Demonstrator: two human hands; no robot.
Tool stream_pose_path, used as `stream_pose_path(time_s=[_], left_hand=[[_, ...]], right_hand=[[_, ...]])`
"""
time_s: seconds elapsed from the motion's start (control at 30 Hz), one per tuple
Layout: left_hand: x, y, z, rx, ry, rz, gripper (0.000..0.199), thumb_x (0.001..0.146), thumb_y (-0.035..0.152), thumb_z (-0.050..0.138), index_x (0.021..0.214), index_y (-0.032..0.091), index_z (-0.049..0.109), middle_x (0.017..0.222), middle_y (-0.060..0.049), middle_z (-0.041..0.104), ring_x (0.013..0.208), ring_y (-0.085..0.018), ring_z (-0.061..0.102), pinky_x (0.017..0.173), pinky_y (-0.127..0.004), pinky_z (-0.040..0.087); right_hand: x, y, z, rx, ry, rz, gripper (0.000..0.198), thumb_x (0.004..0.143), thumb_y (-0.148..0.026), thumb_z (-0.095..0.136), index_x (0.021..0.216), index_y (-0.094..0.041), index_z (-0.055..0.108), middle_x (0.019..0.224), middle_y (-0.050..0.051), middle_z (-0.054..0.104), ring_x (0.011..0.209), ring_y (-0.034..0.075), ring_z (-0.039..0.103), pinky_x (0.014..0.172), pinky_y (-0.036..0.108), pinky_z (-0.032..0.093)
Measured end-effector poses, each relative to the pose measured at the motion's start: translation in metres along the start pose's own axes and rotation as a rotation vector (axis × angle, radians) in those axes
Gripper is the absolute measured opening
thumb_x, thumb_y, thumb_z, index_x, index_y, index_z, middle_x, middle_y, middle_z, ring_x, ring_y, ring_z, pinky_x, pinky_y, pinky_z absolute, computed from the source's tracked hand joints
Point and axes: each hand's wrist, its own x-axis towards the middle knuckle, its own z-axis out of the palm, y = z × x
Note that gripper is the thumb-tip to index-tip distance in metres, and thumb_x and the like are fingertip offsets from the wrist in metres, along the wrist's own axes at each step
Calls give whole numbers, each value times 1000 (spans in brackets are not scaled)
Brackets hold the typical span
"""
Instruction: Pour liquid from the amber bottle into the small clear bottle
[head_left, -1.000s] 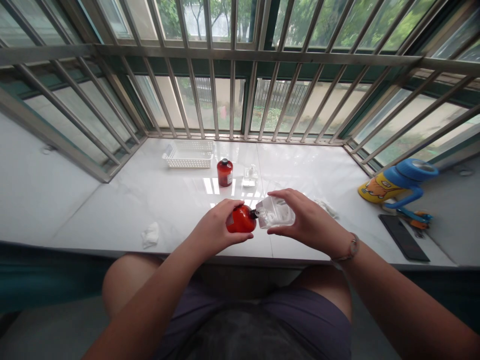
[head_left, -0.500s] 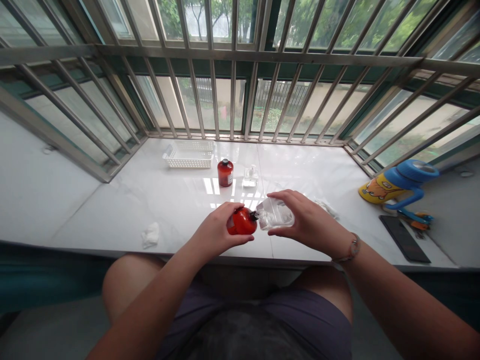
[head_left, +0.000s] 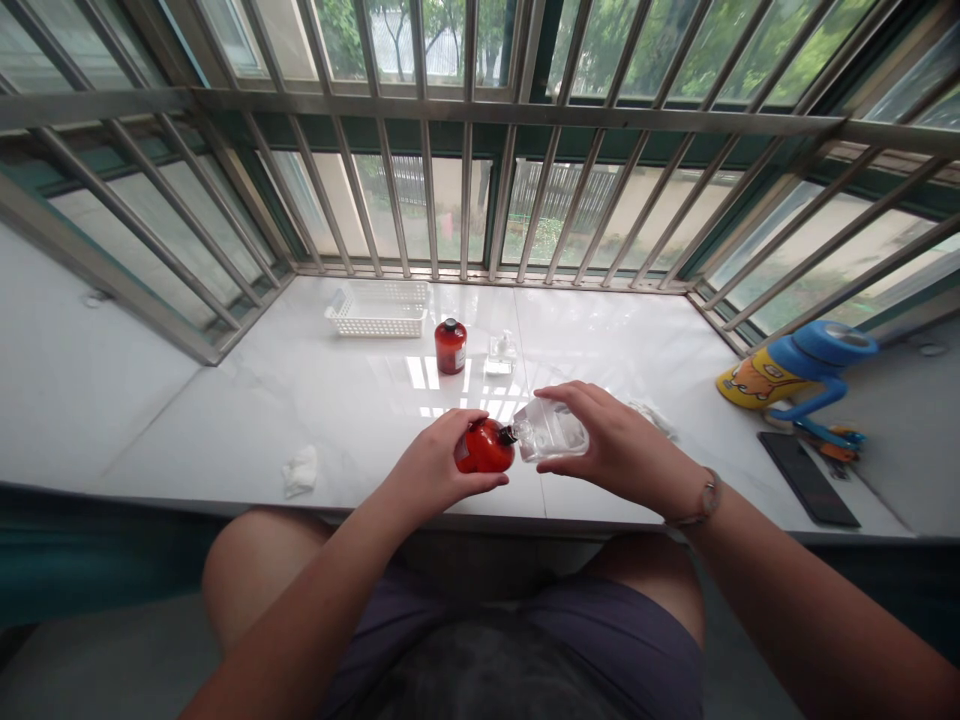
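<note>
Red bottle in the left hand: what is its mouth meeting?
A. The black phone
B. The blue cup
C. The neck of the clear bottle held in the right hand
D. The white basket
C. The left hand holds the red bottle neck to neck with the clear bottle gripped by the right hand, above the white counter.

Countertop (head_left: 300,400) is glossy white stone-look, super reflective; red bottle (head_left: 487,447) looks shiny see-through plastic, the clear bottle (head_left: 551,432) glassy, basket (head_left: 379,308) matt white plastic, window bars (head_left: 465,140) brushed metal
</note>
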Motion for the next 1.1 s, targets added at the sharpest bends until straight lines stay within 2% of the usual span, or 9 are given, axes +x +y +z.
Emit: stream_pose_path(time_s=[1.1], left_hand=[[-5, -14, 13, -61, 1, -53, 79, 72, 38, 100, 139, 26, 61, 137, -6, 68, 124, -30, 67, 107, -43, 56]], right_hand=[[-1, 2, 3, -53, -45, -2, 81, 79, -34, 96, 146, -30, 51, 136, 9, 67, 122, 33, 66, 103, 52, 59]])
